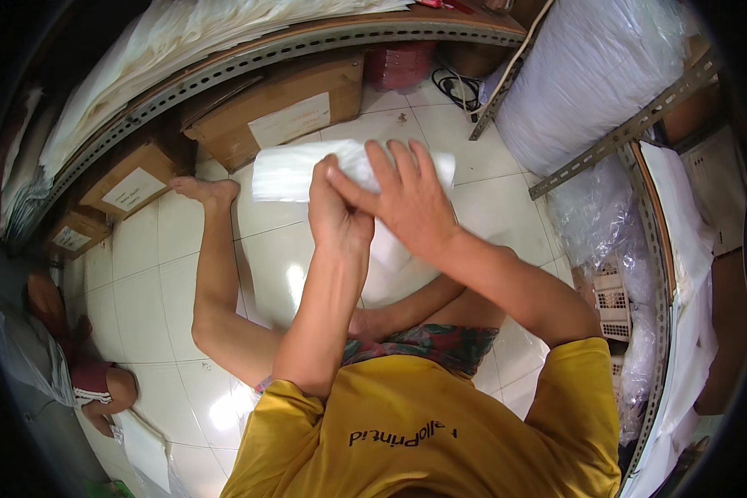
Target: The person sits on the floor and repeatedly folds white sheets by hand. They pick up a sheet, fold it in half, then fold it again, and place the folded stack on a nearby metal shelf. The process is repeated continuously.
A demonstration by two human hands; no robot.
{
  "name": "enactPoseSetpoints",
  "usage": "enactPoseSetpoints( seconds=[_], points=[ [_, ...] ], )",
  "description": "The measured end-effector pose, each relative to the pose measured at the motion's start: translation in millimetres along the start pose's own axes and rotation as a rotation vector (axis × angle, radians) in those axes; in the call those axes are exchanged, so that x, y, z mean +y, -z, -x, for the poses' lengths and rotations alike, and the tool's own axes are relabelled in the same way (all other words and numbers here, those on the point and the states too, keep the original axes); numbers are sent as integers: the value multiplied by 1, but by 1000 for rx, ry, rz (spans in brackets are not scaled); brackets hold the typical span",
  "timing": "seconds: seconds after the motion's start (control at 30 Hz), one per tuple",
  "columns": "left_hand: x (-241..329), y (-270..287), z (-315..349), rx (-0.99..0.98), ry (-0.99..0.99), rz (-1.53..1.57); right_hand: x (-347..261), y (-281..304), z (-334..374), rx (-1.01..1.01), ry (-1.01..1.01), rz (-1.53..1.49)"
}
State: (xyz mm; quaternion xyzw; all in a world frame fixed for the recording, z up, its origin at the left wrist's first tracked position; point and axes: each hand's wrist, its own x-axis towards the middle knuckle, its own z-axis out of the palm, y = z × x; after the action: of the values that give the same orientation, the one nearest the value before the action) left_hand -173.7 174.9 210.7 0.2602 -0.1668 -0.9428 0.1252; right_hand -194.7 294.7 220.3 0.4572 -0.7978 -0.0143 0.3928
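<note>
A white rolled or folded bundle [282,174] of thin, soft-looking sheet is held up crosswise in front of me, above the tiled floor. My left hand [337,207] is closed at the bundle's near side, its fingers curled and partly hidden. Over the bundle's right half lies my right hand [411,199], fingers bent across the top and thumb against my left hand. A pale loose piece [390,251] shows below my hands; whether it belongs to the bundle I cannot tell.
Cardboard boxes [278,112] stand under a metal-edged shelf ahead. A big plastic-wrapped white bale [585,75] is at the far right, near a black cable [455,85]. Clear plastic bags [598,212] and a crate [612,299] line the right. Another person's leg [112,390] shows at left.
</note>
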Motion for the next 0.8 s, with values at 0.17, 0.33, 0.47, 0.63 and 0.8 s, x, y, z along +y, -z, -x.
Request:
enactPoseSetpoints(
  seconds=[0.17, 0.33, 0.47, 0.63, 0.8],
  points=[
    [23, -42, 25, 38, -60, -23, 27, -5, -38, 135, 37, 48],
    [40, -50, 32, -73, -103, -31, 48, 12, -67, 45, 120, 15],
    [48, -29, 36, -430, -174, -2, 64, 22, -91, 19, 21, -137],
    [10, 127, 28, -402, -108, -448, 84, 77, -131, -133, -90, -285],
    [-41, 184, -11, -166, -200, -131, 72, 147, -166, -308, -144, -549]
  ],
)
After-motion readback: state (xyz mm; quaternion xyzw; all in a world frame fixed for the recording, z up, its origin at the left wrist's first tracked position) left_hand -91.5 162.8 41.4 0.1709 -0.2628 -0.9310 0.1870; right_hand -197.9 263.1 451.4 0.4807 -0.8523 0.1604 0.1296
